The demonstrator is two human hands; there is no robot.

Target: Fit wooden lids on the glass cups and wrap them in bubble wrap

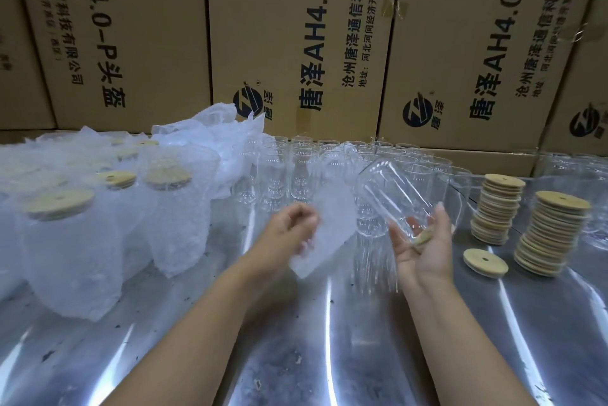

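**Cup in one hand, bubble wrap in the other**

So mid-table, over the shiny metal table [329,340]: the right hand [424,251] is palm up and grasping a glass cup [388,195]. The cup is tilted, base pointing far-left, with the wooden lid [423,237] on its mouth sitting down in the palm and the fingers and thumb curled up either side.

Just to the left, the left hand [292,228] has its fingers curled in, pinching a bubble wrap sheet [329,241] that hangs between the two hands, right next to the cup.

On the right there are two lid stacks [546,234], plus a loose lid [485,262] lying flat near them. Rows of bare glass cups [296,168] stand at the far middle. The left side is full of wrapped cups [65,247] with lids showing on top. Cardboard boxes [296,37] wall off the back.
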